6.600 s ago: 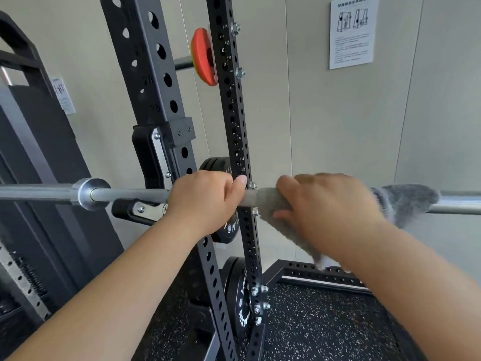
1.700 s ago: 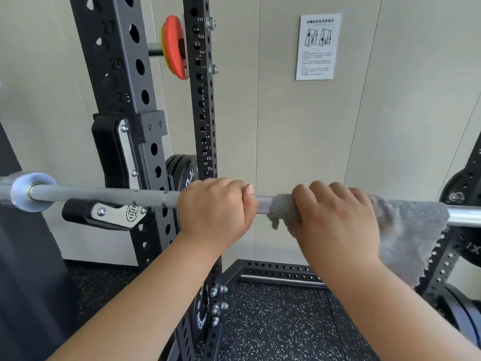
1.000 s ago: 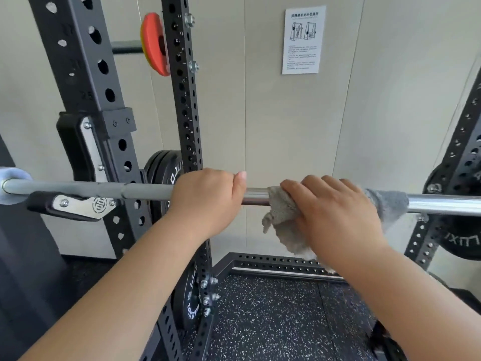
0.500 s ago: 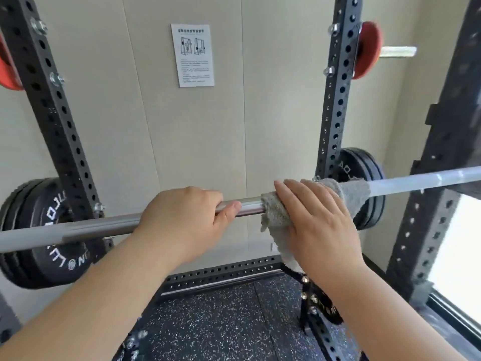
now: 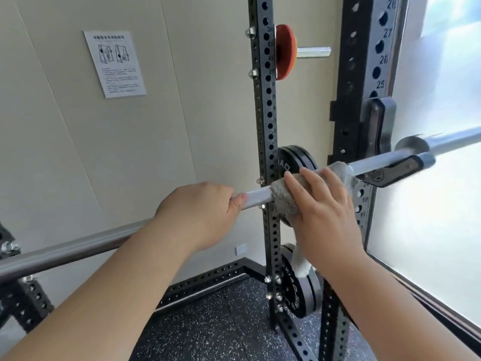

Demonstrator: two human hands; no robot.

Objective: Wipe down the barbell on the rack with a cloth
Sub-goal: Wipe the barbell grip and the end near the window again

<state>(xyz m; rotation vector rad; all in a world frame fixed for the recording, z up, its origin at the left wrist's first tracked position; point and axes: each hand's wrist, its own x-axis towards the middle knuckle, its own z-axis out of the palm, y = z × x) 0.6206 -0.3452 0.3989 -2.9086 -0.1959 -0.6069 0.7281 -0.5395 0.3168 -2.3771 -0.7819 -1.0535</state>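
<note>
Both your hands have travelled along the barbell toward its right end since the earlier frames, where you were working close to the left upright; now the right upright and its J-hook are in view just past the cloth.

Your left hand is closed bare around the shaft, steadying it. Your right hand is clamped over the grey cloth, which is wrapped around the bar, one loose tail hanging down below your wrist. A short stretch of bare shaft shows between your two hands. The bar itself lies across the rack, resting in the J-hook on the right, with its sleeve collar just beyond; its left part runs off toward the lower left edge of the view.

You look to be in the middle of the wiping pass, near the end of the shaft on this side. The next move probably calls for sliding the cloth on up to the hook, keeping it squeezed tight round the bar. The hook may block the wrap there, so you may have to reset your grip to reach the far side and the sleeve. Mind the hanging tail near the rear upright and the stored plates behind it.
</note>
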